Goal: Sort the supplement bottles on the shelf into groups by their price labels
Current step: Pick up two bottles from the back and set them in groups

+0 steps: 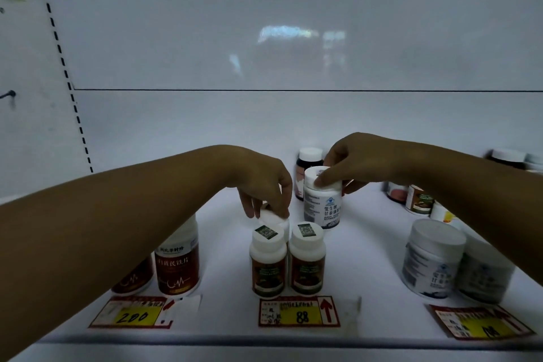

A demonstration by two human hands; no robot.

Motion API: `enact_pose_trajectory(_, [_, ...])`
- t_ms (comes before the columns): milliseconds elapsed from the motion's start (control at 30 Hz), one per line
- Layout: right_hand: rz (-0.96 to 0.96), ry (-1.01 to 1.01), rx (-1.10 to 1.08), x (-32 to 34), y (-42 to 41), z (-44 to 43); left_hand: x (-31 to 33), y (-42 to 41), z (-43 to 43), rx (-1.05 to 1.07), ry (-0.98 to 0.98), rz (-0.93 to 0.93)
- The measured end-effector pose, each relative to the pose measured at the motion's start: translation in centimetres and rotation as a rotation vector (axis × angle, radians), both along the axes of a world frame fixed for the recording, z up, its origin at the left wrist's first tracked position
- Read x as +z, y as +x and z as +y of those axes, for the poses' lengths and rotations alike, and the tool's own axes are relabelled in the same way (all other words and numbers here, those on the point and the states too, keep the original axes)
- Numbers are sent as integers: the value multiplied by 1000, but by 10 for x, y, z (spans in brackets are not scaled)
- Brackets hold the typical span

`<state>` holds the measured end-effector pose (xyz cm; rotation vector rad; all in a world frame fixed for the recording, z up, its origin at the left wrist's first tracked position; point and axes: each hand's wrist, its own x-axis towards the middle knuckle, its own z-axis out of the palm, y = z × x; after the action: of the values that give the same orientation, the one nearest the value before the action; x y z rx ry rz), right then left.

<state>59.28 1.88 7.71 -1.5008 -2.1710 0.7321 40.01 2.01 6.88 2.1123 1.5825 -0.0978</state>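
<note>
My left hand (264, 185) pinches the white cap of a brown-labelled bottle (276, 222) standing just behind two matching bottles (269, 264) (307, 261) above the "88" price label (299, 311). My right hand (352, 161) grips the lid of a white jar (321, 203) with blue print, held near the shelf middle. Two red-labelled bottles (177, 267) stand above the "200" price label (132, 313). Two white jars (432, 258) sit above a third price label (482, 325) at the right.
A dark bottle (308, 161) stands behind the held jar. More bottles (417, 200) crowd the back right, partly hidden by my right arm. The white shelf (223, 317) ends in a front lip below the labels. A slotted upright (58, 47) runs up the left.
</note>
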Motion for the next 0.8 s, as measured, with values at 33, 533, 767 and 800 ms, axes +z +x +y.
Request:
enact_pose_trajectory(33, [4, -4, 0, 0, 1, 0, 0, 1, 0, 5, 5, -2])
enact_pose_trajectory(533, [-22, -36, -125, 4, 68, -6, 10, 17, 8, -64, 47, 123])
enact_pose_trajectory(767, [-174, -24, -209, -8, 98, -8, 10, 72, 23, -254, 323, 164])
enact_pose_trajectory(800, [-198, -26, -208, -10, 99, -8, 8, 77, 24, -266, 346, 184])
